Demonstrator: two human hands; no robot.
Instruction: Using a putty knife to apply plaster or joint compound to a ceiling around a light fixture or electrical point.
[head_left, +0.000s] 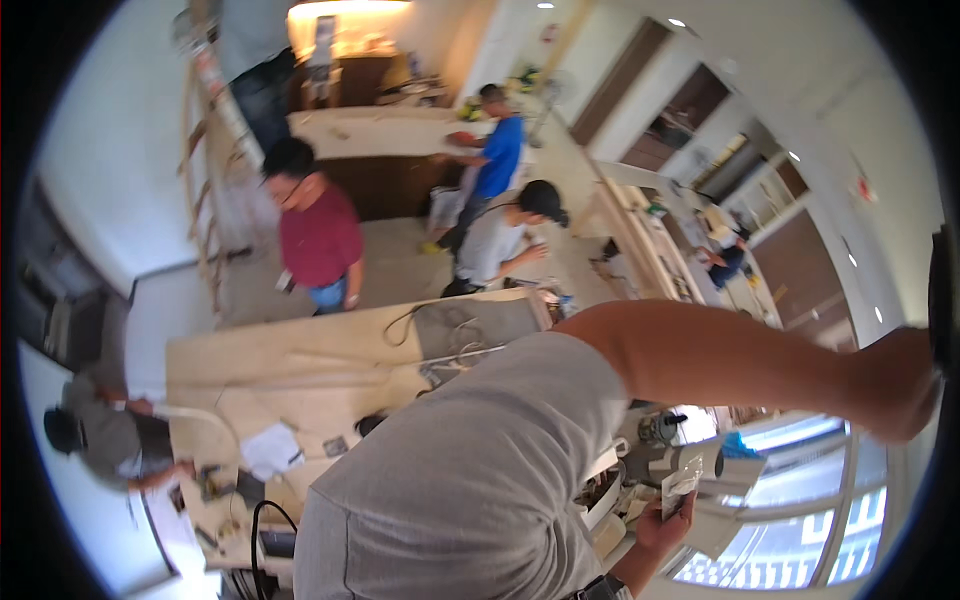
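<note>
My left arm, in a grey short sleeve (460,460), is bent across the view. My left hand (895,385) is raised at the far right rim against a black edge (940,300); it is blurred and its fingers are hidden. Lower down, my right hand (665,530) has its fingers closed round a small clear packet (681,487) with something whitish in it. Just beyond it are a grey cylinder (690,461) and a box of mixed items (600,492). A black band with a metal part (600,588) shows at the lower edge.
A large wooden worktable (240,350) carries cables (465,335), white paper (270,450) and tools (212,485). People stand around: one in maroon (320,240), one in light grey (490,245), one in blue (500,155), one at left (110,435). A wooden ladder (200,190) leans at the wall.
</note>
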